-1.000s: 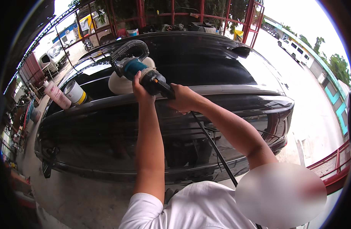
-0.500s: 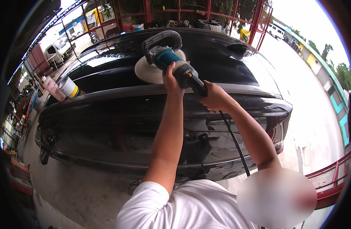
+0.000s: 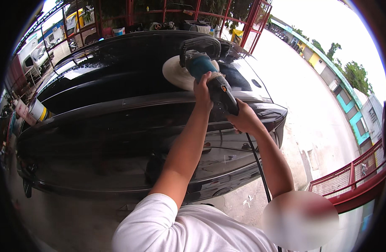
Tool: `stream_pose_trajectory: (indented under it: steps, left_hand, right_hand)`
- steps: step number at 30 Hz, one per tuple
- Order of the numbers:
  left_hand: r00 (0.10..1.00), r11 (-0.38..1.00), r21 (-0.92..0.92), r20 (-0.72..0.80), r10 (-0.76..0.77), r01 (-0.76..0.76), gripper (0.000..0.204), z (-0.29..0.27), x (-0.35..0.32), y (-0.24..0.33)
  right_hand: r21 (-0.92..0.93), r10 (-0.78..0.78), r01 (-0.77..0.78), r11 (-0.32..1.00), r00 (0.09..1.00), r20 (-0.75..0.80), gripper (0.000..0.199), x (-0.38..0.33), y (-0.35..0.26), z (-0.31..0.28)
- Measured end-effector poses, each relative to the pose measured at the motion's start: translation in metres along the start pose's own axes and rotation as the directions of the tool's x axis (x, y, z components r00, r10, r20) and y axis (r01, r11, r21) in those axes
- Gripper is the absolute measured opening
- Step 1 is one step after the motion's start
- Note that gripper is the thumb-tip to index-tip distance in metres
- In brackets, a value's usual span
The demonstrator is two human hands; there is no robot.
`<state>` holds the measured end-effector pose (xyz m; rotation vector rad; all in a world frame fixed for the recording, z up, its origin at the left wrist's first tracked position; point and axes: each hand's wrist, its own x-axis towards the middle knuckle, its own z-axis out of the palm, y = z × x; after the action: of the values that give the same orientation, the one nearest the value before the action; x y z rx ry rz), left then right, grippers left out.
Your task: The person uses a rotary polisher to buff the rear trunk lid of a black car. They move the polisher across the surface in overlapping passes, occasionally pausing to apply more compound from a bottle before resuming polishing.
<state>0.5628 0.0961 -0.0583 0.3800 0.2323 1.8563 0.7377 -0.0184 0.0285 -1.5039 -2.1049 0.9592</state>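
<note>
A teal and black car polisher (image 3: 203, 67) is held in both my hands over the roof of a black car (image 3: 117, 71). My left hand (image 3: 203, 90) is closed around the polisher's body, just behind the teal housing. Its rear handle is gripped by my right hand (image 3: 245, 118), and a black power cord (image 3: 259, 164) trails down from there. The round, pale polishing pad (image 3: 176, 73) lies against the roof and looks blurred at its edge. In front of the teal housing is a black loop handle (image 3: 201, 44) that no hand touches.
On the car's left end stand a white and yellow can (image 3: 38, 110) and a pale bottle (image 3: 25, 111). A red metal fence (image 3: 226, 17) runs behind the car. Red railing (image 3: 348, 180) is at the lower right. The car's near side (image 3: 96, 147) lies below my arms.
The polisher, with both hands on it, has moved along the roof toward the car's right end. The view has shifted right too, so the can and bottle appear farther left.
</note>
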Motion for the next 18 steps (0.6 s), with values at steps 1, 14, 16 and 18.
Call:
stream_pose_trajectory:
  steps: [1,14,16,18]
  left_hand:
    - [0.999,1.0,0.007,0.026,-0.023,0.023,0.05,0.006,0.002,-0.019]
    - [0.92,0.942,-0.076,0.254,-0.297,0.326,0.028,0.063,0.021,-0.185]
    - [0.964,0.971,-0.057,0.145,-0.222,0.232,0.026,0.063,0.019,-0.19]
    - [0.989,0.993,-0.025,0.096,-0.109,0.111,0.026,0.058,0.016,-0.181]
  right_hand:
    - [0.01,0.016,-0.016,1.0,0.999,-0.029,0.043,0.0,0.016,-0.009]
    - [-0.051,0.131,-0.152,0.987,0.95,-0.284,0.039,-0.013,0.094,-0.079]
    - [-0.04,0.159,-0.176,0.984,0.95,-0.267,0.041,-0.018,0.096,-0.082]
    - [-0.044,0.153,-0.169,0.985,0.956,-0.249,0.042,-0.022,0.089,-0.079]
